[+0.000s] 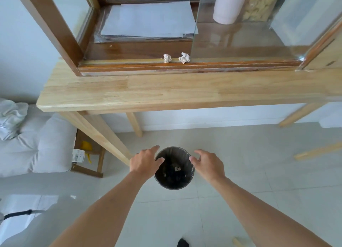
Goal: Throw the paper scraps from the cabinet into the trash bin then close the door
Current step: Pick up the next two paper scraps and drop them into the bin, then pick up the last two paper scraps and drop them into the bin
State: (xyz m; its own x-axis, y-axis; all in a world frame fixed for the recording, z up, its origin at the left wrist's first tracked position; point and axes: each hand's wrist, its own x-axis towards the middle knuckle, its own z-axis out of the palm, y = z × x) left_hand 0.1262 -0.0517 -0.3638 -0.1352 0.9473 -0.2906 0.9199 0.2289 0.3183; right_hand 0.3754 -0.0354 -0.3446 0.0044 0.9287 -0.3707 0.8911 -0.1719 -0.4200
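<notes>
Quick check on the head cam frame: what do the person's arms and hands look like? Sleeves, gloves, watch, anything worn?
Both forearms are bare along all of their visible length: no sleeves show. The left hand and right hand wear no gloves, and no watch, ring or band shows on the wrists or on the fingers that are visible. No markings, straps or cables appear on either arm.

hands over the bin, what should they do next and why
Probably lift the right hand to the nearer crumpled scrap: both hands are empty above the trash bin, and two scraps, the other beside it, remain on the cabinet ledge.
</notes>
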